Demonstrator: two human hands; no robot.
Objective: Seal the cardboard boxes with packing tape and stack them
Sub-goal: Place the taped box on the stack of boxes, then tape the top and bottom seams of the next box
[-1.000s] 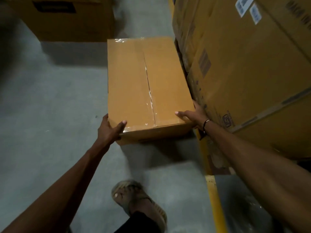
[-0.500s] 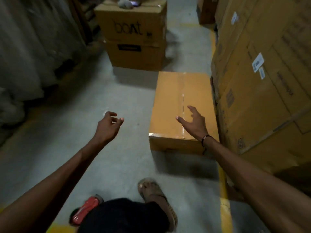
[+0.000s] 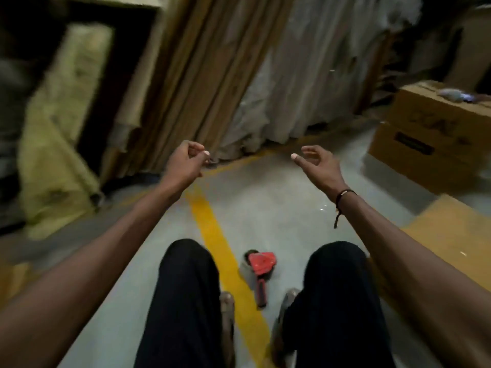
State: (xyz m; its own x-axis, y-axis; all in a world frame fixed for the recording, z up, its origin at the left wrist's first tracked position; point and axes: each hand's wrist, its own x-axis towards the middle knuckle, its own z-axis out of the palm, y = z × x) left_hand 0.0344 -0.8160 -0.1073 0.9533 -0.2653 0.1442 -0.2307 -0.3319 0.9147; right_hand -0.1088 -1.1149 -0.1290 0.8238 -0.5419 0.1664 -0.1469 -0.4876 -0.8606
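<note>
Head view, blurred by motion, looks down over 2 bare arms stretched forward above a grey floor (image 3: 279,208). A yellow floor line (image 3: 220,248) runs between the person's 2 knees in dark trousers and serves as landmark. The left hand (image 3: 186,162) hangs in the air just left of the far end of this line; its fingers are loosely curled with the thumb near them, and it holds nothing. The right hand (image 3: 317,164) hangs well to the right of the line at about the same height, fingers loosely bent and apart, also holding nothing. A dark bracelet (image 3: 342,197) sits on the right wrist.

The red tape dispenser (image 3: 260,272) lies on the floor just right of the yellow line, between the knees, touched by neither hand. At the right edge, well apart from the line, part of a cardboard box top (image 3: 451,235) shows beside the right forearm. Further away on that side, 2 cardboard boxes (image 3: 430,128) stand stacked one on another; the writing on them is too blurred to read. Beyond the far end of the line lean flat cardboard sheets (image 3: 191,75), and beside them hangs pale plastic sheeting (image 3: 305,70).
</note>
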